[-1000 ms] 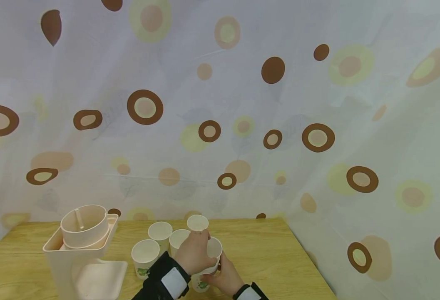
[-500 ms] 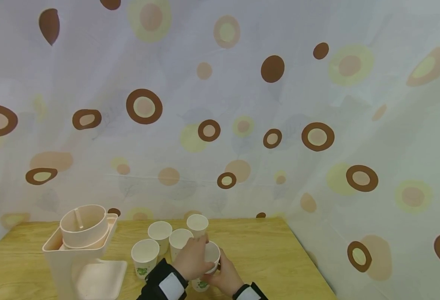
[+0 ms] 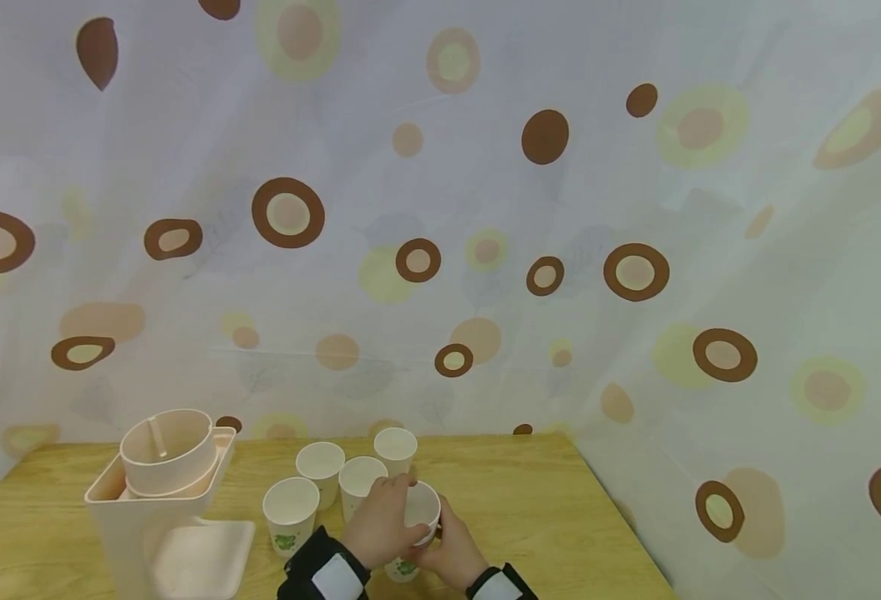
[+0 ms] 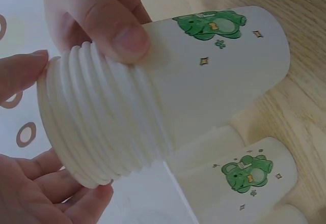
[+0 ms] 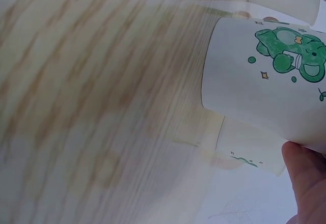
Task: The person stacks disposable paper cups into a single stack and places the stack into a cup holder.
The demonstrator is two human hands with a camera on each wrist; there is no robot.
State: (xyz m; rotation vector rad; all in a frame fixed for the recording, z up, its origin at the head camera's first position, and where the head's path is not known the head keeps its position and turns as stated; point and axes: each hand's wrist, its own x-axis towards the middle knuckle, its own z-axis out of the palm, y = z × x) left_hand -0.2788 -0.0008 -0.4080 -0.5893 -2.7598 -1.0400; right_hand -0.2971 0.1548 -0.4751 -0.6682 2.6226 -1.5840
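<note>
A stack of nested white paper cups (image 3: 422, 504) stands upright, both hands on it. In the left wrist view, its several rims overlap, and a green bear is printed on the paper cup stack (image 4: 219, 81). My left hand (image 3: 382, 521) holds it round the top, thumb and fingers at the rims. My right hand (image 3: 455, 552) grips lower, with its thumb pressed just below the rims. Part of the stack is hidden behind the hands. In the right wrist view, a finger (image 5: 305, 175) touches the side of the printed cup stack (image 5: 260, 81).
Left of the hands stand more white paper cups, including a front one (image 3: 291, 512) and a back one (image 3: 395, 446). A cream plastic container (image 3: 147, 525) with a round cup-like top stands at left. The wooden table (image 3: 553, 525) meets a patterned curtain (image 3: 485, 192).
The left hand has shifted slightly down and left, and the cup stack's top has lowered a little. The right hand stays almost in place. The other cups have not moved.
</note>
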